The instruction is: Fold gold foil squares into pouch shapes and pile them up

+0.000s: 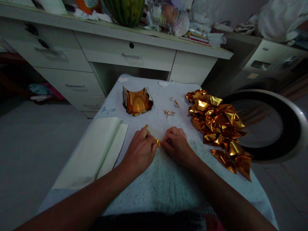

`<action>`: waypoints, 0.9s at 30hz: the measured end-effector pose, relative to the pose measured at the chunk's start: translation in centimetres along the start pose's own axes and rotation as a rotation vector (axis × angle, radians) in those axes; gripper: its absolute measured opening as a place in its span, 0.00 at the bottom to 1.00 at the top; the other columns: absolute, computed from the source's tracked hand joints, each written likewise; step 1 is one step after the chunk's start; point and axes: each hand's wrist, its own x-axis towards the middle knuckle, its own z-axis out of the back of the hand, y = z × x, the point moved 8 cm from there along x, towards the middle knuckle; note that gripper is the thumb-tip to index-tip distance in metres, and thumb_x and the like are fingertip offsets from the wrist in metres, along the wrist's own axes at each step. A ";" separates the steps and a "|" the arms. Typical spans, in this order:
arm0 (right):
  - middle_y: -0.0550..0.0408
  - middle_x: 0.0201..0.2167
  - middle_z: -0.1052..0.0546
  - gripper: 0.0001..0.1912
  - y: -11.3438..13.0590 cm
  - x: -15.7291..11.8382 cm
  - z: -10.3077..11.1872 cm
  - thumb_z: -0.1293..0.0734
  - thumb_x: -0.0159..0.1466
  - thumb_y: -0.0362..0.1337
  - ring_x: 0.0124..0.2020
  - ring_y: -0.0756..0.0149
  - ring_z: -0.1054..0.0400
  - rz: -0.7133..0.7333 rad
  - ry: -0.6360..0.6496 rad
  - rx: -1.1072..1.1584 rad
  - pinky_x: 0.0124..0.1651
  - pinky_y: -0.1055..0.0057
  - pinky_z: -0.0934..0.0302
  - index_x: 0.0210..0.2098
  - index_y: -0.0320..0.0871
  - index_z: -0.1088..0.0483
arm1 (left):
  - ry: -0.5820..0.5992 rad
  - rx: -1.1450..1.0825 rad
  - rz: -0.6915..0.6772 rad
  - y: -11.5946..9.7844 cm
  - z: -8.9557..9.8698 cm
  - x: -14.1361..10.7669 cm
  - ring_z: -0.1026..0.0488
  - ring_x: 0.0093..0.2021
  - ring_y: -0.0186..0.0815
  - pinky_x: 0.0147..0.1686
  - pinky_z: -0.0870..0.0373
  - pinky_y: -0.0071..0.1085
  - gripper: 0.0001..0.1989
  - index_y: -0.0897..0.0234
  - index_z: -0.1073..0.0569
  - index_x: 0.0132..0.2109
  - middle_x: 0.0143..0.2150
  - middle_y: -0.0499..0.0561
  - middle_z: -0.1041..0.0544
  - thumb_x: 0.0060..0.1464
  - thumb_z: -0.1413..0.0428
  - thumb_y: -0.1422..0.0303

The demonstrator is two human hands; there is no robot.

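The left hand [141, 144], its fingers curled, pinches the left end of a small piece of gold foil [157, 142], and the right hand [176, 142] grips its right end between thumb and bent fingers. The foil is at the middle of the cloth-covered surface [154, 192], between the two hands; a pale patch shows just on its far side, and whether it is the foil's back or a separate sheet I cannot tell. To the right, near the surface's edge, lies a heap of folded gold pieces [216, 122]. Beyond the left hand stands a gold foil cup [137, 101], and right of it are a few curled gold scraps [169, 113]. Folded pale paper [91, 150] lies at the left. A watermelon [125, 11] rests on the white drawer unit [130, 51] at the far side.
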 end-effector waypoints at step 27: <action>0.53 0.39 0.29 0.07 -0.1 0.0 -0.1 0.29 0.61 0.36 0.44 0.59 0.40 -0.044 -0.011 -0.014 0.48 0.61 0.47 0.27 0.43 0.28 | 0.041 0.009 0.023 0.3 -0.2 -0.4 0.37 0.42 0.44 0.45 0.32 0.44 0.06 0.66 0.29 0.32 0.40 0.56 0.33 0.56 0.48 0.75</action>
